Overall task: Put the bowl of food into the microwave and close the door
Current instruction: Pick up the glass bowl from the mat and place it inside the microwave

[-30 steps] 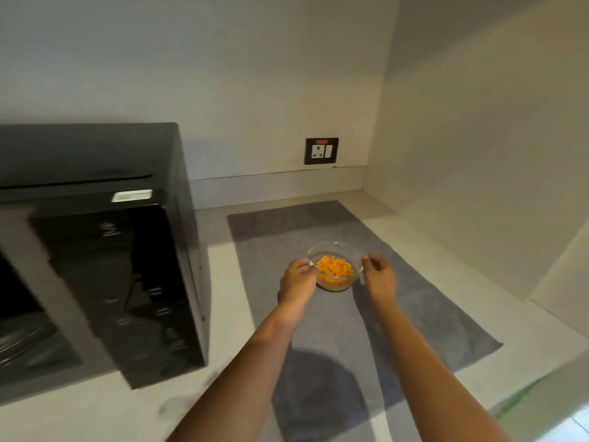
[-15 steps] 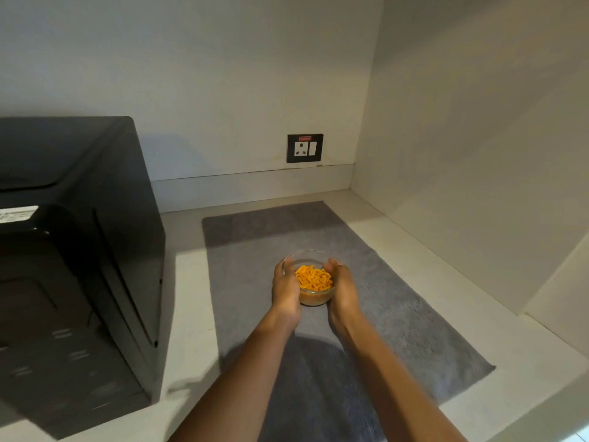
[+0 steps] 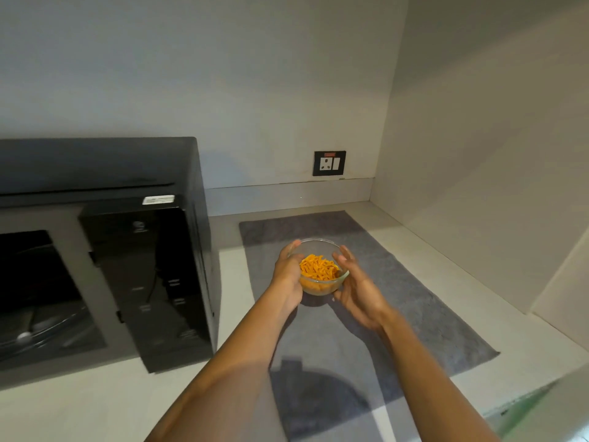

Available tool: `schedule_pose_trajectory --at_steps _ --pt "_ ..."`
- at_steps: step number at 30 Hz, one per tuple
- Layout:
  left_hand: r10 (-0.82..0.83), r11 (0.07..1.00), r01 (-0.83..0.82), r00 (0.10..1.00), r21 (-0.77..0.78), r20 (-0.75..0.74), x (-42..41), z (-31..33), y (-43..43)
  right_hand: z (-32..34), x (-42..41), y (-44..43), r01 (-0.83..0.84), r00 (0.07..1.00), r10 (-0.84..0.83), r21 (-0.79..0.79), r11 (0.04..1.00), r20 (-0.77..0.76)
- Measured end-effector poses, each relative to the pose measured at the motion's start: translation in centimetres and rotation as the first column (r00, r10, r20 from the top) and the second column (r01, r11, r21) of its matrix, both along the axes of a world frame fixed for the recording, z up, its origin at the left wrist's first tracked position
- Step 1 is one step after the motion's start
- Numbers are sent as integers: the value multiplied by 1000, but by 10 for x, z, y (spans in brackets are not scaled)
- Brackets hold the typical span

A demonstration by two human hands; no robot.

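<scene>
Cupping the bowl [image 3: 322,275] between them, the left hand [image 3: 288,275] and right hand [image 3: 358,290] hold it above the mat [image 3: 414,298].

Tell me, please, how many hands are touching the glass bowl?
2: the left hand cups the glass bowl's left side, and the right hand cups its right side.

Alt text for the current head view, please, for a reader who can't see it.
Left hand and right hand cup a clear glass bowl of orange food over a grey cloth mat. A black microwave, door open, stands to the left.
</scene>
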State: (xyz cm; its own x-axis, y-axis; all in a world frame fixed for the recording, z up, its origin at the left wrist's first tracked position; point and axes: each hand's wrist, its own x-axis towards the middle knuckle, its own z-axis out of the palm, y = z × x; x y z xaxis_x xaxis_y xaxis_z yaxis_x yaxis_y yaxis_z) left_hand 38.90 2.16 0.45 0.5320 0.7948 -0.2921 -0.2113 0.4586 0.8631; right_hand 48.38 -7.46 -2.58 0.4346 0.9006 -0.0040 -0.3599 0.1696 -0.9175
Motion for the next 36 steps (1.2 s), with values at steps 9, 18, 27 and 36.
schedule_pose_trajectory --at_steps 9,18,27,36 --pt "-44 999 44 998 8 34 -100 33 -37 17 -82 -44 -112 923 146 -114 987 357" --pt "-171 981 166 984 103 41 -218 43 -79 27 -189 -78 -67 864 112 -108 992 490" --pt "-281 899 301 954 319 -110 -332 28 -77 29 -280 -73 -164 849 202 -119 979 489" --pt "-207 897 263 960 357 -186 -424 21 -47 16 -351 -20 -289 809 320 -141 947 493"
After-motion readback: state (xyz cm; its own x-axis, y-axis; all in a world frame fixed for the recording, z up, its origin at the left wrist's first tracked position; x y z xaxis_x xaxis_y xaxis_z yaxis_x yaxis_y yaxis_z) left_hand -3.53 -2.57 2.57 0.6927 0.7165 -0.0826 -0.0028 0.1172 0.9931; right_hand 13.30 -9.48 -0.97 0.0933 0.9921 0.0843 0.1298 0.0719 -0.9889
